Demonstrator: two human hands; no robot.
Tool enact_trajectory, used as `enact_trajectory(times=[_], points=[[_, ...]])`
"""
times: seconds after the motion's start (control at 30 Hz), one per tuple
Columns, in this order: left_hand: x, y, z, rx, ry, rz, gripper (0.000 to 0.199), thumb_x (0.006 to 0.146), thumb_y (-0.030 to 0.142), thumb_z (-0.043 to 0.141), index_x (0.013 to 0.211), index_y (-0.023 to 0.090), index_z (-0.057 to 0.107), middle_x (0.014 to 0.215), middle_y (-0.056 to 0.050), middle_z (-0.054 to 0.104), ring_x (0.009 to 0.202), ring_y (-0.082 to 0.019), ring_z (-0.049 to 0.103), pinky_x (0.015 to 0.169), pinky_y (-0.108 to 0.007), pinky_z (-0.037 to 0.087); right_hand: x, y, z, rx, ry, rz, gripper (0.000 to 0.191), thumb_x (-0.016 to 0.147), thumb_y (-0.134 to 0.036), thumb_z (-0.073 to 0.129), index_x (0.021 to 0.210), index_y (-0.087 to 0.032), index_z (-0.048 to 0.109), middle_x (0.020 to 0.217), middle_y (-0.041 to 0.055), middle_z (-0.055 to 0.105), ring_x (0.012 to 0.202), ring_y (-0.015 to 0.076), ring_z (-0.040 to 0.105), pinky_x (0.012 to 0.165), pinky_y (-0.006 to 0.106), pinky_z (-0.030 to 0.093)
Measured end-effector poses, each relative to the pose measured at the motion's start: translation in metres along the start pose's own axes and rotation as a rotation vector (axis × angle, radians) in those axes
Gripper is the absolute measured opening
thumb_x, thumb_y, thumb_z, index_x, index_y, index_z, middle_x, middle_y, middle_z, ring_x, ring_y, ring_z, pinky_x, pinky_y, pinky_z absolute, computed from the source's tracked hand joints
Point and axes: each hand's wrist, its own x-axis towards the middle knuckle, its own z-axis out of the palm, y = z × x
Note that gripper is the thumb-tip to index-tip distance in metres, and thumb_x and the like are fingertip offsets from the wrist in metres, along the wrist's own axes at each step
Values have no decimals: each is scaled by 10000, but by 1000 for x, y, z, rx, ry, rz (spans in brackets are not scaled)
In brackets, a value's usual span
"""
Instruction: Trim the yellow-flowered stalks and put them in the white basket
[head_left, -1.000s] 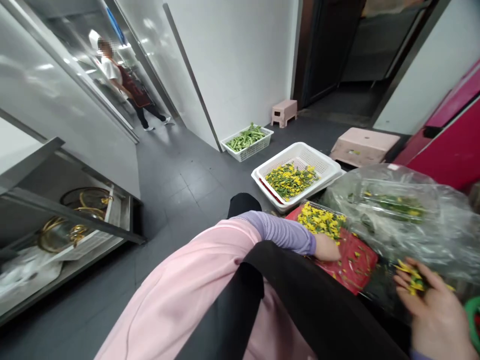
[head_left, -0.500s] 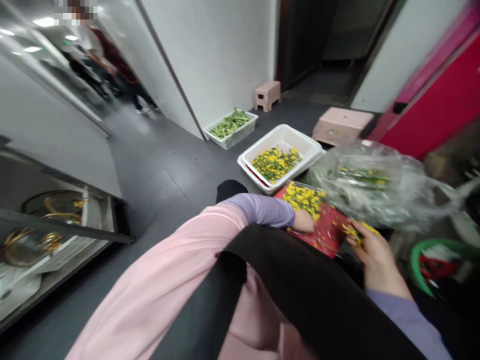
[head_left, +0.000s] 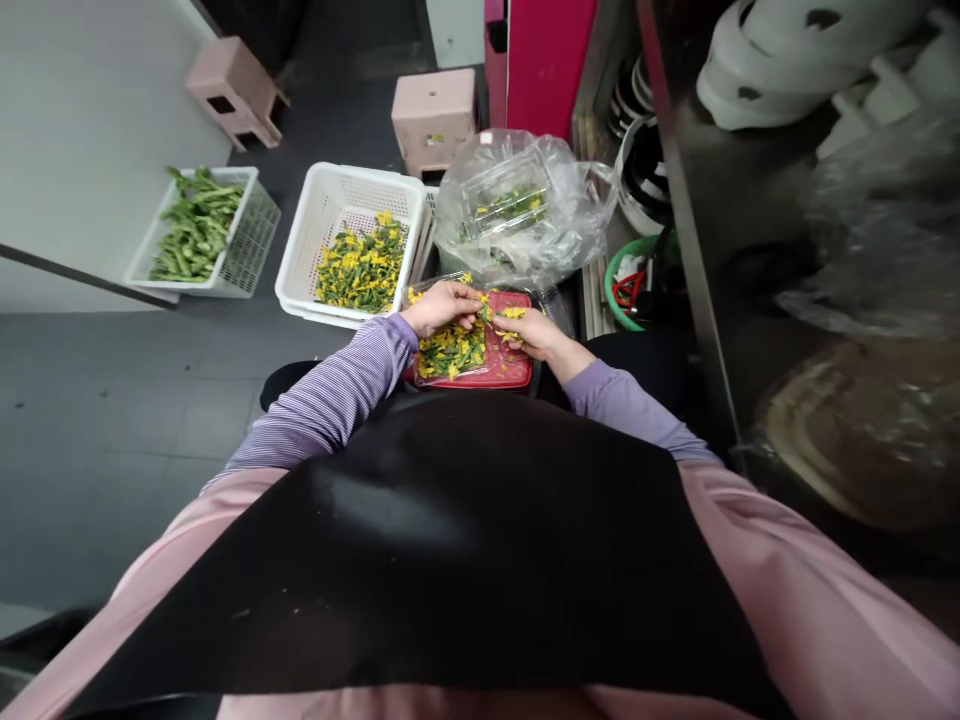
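Observation:
My left hand point(head_left: 442, 308) is closed in a pinch on a small yellow-flowered sprig point(head_left: 484, 308), above a clear plastic box. My right hand point(head_left: 536, 332), fingers curled, holds several yellow flowers point(head_left: 513, 314) close beside it. Yellow flowers with green stems point(head_left: 452, 352) fill the clear box, which rests on a red tray-like surface point(head_left: 516, 370) in front of my apron. Loose green bits are scattered on the red surface. Left of my hands stands a white perforated basket point(head_left: 298, 235) with a pile of yellow flowers point(head_left: 364, 265) inside.
A clear plastic bag point(head_left: 555, 240) with clear boxes lies beyond my hands. A basket of green stalks point(head_left: 196, 235) is far left. Two pink stools point(head_left: 433, 105) stand at the back. On the right are a green-rimmed bucket point(head_left: 622, 325) and a metal shelf edge point(head_left: 694, 240).
My view has swung right and down, so the shelf on the right now shows. My hands have come together over the clear box; the right one still holds flowers.

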Motion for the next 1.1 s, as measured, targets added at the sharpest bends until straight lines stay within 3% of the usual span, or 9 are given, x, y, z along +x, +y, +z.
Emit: enact_trajectory(times=[0.2,0.33,0.43,0.53,0.77,0.9,1.1], points=[[7,2,8,-91,-69,2,128,900,73,730,796,104,662,567,29,641,455,-54,586,550,-177,507,-2,-6,-6,31,32,35,326,667,-252,948,850,-143,702,671,-13,642,499,54,435,421,169,233],[5,6,15,-35,-31,-33,201,924,66,702,741,106,626,546,30,631,427,-36,553,514,-156,469,6,-6,-12,-102,278,-253,287,681,-264,905,699,-164,636,628,-37,589,568,74,450,475,182,295],[3,10,26,14,0,-64,221,915,75,724,718,107,627,517,35,616,425,-34,548,509,-152,464,7,-5,-13,-226,251,-381,266,670,-256,892,672,-166,641,636,-38,604,624,88,486,552,196,381],[5,11,36,11,1,-99,237,913,75,731,701,109,631,507,34,610,425,-37,549,509,-161,472,3,-7,-11,-218,122,-303,217,657,-212,880,725,-149,683,668,-22,653,625,91,515,554,204,392],[10,3,34,-47,52,-94,258,945,85,701,702,123,622,514,49,605,392,-23,514,463,-155,429,0,-17,-16,27,190,-68,210,713,-102,839,739,-139,634,581,-20,596,454,43,423,379,159,202],[3,0,39,68,-16,-78,241,926,44,695,696,102,649,487,50,591,372,-29,493,450,-166,407,1,-20,-17,188,168,-16,238,788,-78,816,754,-145,590,549,-46,539,429,30,410,359,128,209],[-1,1,47,-26,-49,-54,161,917,98,733,761,90,692,509,41,610,396,-39,506,472,-175,426,2,-16,-14,229,68,72,182,918,-94,712,775,-126,605,583,9,613,450,48,497,349,120,245]])
